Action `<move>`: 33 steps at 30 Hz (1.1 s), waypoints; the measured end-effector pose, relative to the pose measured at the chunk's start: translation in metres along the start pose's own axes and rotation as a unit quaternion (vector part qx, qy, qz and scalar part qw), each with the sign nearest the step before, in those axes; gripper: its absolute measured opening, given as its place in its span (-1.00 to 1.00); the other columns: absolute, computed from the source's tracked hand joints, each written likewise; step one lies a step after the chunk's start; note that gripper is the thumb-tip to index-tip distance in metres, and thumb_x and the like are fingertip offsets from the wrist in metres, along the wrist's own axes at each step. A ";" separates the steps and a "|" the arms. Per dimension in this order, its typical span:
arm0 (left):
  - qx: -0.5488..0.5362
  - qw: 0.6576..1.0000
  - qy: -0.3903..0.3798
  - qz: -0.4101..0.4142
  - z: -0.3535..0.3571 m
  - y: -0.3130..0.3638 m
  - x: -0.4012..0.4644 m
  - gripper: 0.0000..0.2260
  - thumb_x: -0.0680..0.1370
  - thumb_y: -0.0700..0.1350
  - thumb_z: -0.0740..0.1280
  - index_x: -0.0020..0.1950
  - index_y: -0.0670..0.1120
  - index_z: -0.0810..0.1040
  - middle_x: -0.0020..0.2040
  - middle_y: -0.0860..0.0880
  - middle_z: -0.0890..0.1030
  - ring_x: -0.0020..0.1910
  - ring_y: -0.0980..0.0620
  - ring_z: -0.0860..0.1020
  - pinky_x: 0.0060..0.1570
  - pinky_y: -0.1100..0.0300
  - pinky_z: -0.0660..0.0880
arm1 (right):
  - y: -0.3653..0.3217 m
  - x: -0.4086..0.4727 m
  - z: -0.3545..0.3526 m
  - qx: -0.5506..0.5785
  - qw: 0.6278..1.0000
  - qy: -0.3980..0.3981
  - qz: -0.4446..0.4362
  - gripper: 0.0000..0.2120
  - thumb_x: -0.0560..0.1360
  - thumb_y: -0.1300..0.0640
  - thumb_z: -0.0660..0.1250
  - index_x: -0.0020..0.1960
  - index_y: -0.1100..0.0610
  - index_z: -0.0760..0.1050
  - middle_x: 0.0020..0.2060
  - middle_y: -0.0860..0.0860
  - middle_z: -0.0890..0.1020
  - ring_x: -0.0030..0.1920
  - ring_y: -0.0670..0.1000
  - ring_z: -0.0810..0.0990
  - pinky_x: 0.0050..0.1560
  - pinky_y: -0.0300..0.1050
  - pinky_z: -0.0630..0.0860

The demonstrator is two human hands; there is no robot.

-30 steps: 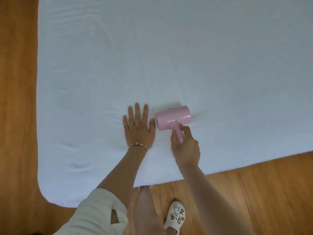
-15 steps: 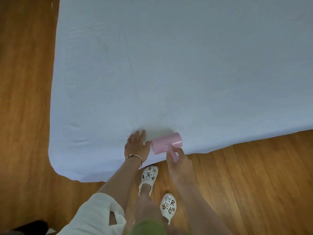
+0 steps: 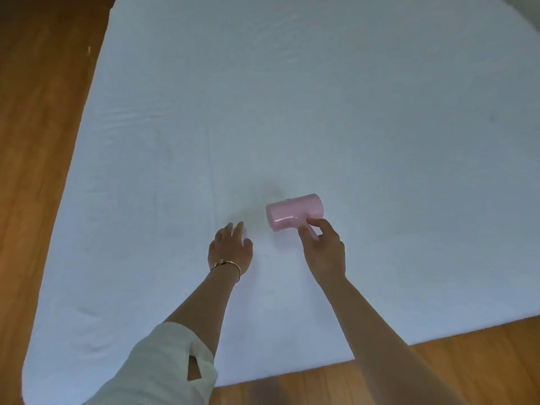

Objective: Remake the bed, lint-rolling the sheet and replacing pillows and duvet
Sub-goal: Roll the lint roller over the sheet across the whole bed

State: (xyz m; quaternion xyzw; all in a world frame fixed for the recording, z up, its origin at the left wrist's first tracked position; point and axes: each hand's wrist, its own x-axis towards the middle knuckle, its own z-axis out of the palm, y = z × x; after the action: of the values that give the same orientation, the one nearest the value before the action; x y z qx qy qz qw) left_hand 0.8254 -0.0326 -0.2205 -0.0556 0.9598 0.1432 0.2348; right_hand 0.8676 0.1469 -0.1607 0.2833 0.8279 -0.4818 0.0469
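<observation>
The right hand (image 3: 323, 248) grips the pink plastic lint roller (image 3: 293, 211); the left hand (image 3: 229, 247) presses flat beside it — lifted, the white cotton sheet (image 3: 292, 112) might bunch ahead of the roller.

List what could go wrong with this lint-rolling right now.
The right hand holds the pink lint roller by only its short handle, so that light grip may let the roller twist. The left hand is lifting off the white sheet, so the sheet could bunch, especially near the creases at left.

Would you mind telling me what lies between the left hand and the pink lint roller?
Only bare white sheet: the head view shows nothing between the left hand and the lint roller.
</observation>
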 end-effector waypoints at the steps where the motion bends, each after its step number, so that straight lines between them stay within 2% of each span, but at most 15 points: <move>1: 0.001 1.000 0.004 -0.002 -0.003 0.005 0.022 -0.52 0.66 0.04 -0.02 0.58 0.05 0.00 0.59 -0.01 0.03 0.55 -0.03 0.00 0.47 0.05 0.05 | -0.012 0.028 0.006 0.025 0.999 -0.003 0.024 -0.83 0.50 -0.16 0.31 0.06 -0.16 0.52 -0.32 -0.04 0.58 -0.23 0.10 0.58 -0.14 0.00 0.55; 4: 0.009 0.999 0.021 0.023 -0.018 0.023 0.099 -0.52 0.66 0.06 -0.06 0.58 0.08 -0.07 0.59 0.01 -0.04 0.56 -0.02 -0.07 0.49 0.07 -0.01 | -0.046 0.108 0.022 0.073 0.995 -0.009 0.065 -0.91 0.43 -0.18 0.32 -0.09 -0.24 0.47 -0.24 0.02 0.63 -0.32 0.08 0.52 -0.21 0.00 0.50; 6: 0.011 0.999 0.031 0.039 -0.034 0.037 0.152 -0.52 0.66 0.08 -0.07 0.58 0.10 -0.06 0.60 0.03 -0.05 0.56 -0.02 -0.09 0.50 0.05 -0.05 | -0.071 0.155 0.030 0.073 0.996 -0.013 0.056 -0.92 0.43 -0.17 0.31 -0.10 -0.24 0.44 -0.20 0.04 0.64 -0.32 0.08 0.50 -0.21 -0.01 0.48; 11: -0.016 0.998 0.057 0.002 -0.085 0.065 0.301 -0.54 0.67 0.08 -0.10 0.58 0.10 -0.01 0.60 0.04 -0.05 0.56 -0.05 -0.10 0.51 -0.03 -0.08 | -0.142 0.296 0.071 0.065 0.998 -0.008 -0.009 -0.65 0.35 -0.28 0.27 0.04 -0.12 0.50 -0.08 0.12 0.68 -0.20 0.16 0.60 -0.08 0.11 0.59; 15: -0.036 0.995 0.085 -0.037 -0.100 0.091 0.378 -0.55 0.66 0.09 -0.13 0.57 0.18 -0.07 0.59 0.10 -0.12 0.56 -0.02 -0.18 0.48 -0.17 -0.19 | -0.187 0.389 0.115 0.040 0.996 -0.029 -0.077 -0.75 0.49 -0.15 0.28 0.06 -0.03 0.51 -0.03 0.10 0.67 -0.03 0.19 0.64 0.02 0.17 0.61; 17: -0.010 0.991 0.122 -0.051 -0.091 0.096 0.395 -0.54 0.65 0.14 -0.17 0.55 0.23 -0.16 0.58 0.14 -0.18 0.55 0.00 -0.23 0.46 -0.18 -0.26 | -0.203 0.424 0.137 0.043 0.994 -0.020 -0.099 -0.70 0.54 -0.13 0.25 0.12 0.06 0.52 0.03 0.08 0.65 0.03 0.17 0.63 0.06 0.15 0.60; 19: 0.013 0.985 0.160 -0.055 -0.078 0.096 0.401 -0.54 0.64 0.18 -0.21 0.54 0.24 -0.21 0.57 0.15 -0.21 0.55 0.00 -0.26 0.46 -0.17 -0.30 | -0.210 0.449 0.152 0.023 0.993 -0.011 -0.113 -0.62 0.57 -0.13 0.22 0.20 0.12 0.53 0.11 0.04 0.62 0.09 0.13 0.59 0.09 0.05 0.57; 22: 0.023 0.982 0.181 -0.051 -0.067 0.095 0.403 -0.53 0.63 0.19 -0.25 0.54 0.24 -0.25 0.57 0.14 -0.24 0.54 -0.01 -0.29 0.45 -0.17 -0.32 | -0.200 0.472 0.164 -0.035 0.993 -0.018 -0.115 -0.65 0.60 -0.08 0.21 0.23 0.13 0.51 0.14 0.01 0.60 0.13 0.08 0.57 -0.02 -0.19 0.42; 24: 0.025 0.981 0.184 -0.053 -0.066 0.096 0.408 -0.53 0.63 0.19 -0.25 0.53 0.23 -0.26 0.57 0.14 -0.25 0.54 -0.01 -0.30 0.45 -0.17 -0.33 | -0.188 0.470 0.168 -0.042 0.994 -0.006 -0.105 -0.67 0.59 -0.04 0.23 0.25 0.12 0.51 0.16 0.00 0.59 0.15 0.06 0.56 -0.05 -0.24 0.34; 28: 0.021 0.983 0.178 -0.051 -0.066 0.096 0.409 -0.53 0.63 0.19 -0.24 0.54 0.23 -0.24 0.57 0.13 -0.24 0.54 -0.02 -0.29 0.45 -0.17 -0.33 | -0.166 0.437 0.162 -0.028 0.995 0.011 -0.095 -0.66 0.58 -0.06 0.24 0.30 0.05 0.50 0.22 -0.02 0.58 0.21 0.06 0.55 0.03 -0.19 0.37; 33: 0.031 0.991 0.127 -0.025 -0.078 0.091 0.401 -0.51 0.63 0.21 -0.21 0.55 0.20 -0.24 0.57 0.09 -0.26 0.53 -0.03 -0.31 0.45 -0.17 -0.32 | -0.129 0.373 0.132 -0.054 0.997 0.019 -0.050 -0.68 0.57 -0.11 0.25 0.29 -0.07 0.49 0.21 -0.06 0.58 0.20 0.07 0.56 0.06 -0.09 0.44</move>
State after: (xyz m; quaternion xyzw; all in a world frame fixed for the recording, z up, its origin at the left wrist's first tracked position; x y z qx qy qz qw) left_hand 0.4216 0.0147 -0.3189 -0.0899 0.9841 0.0997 0.1163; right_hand 0.4644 0.1480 -0.2617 0.2483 0.8664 -0.4326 0.0220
